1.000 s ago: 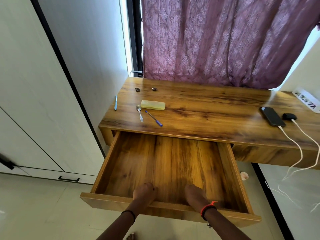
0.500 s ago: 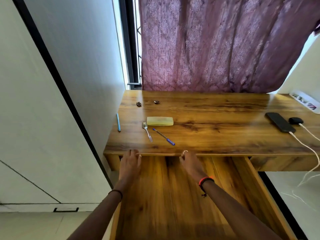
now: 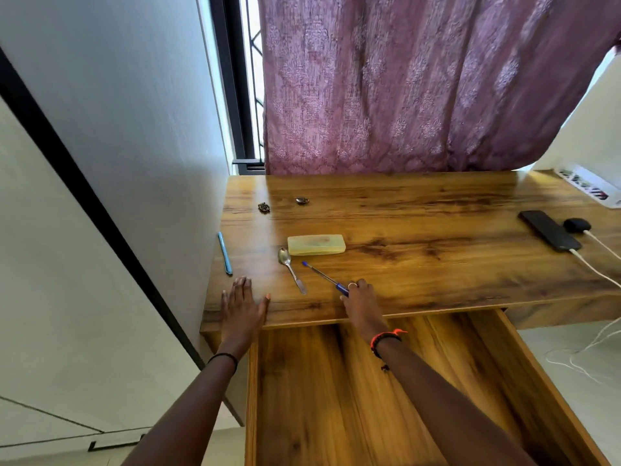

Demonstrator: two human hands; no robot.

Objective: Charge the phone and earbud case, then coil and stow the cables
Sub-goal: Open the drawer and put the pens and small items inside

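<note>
Phone (image 3: 549, 230) far right on desk (image 3: 420, 264); right fingers (image 3: 363, 286) pinching pen (image 3: 321, 275), well apart

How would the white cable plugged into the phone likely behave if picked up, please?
Probably floppy and light: the white cable droops over the desk edge and loops loosely on the floor. Lifting it may well drag the phone, since it is plugged in.
</note>
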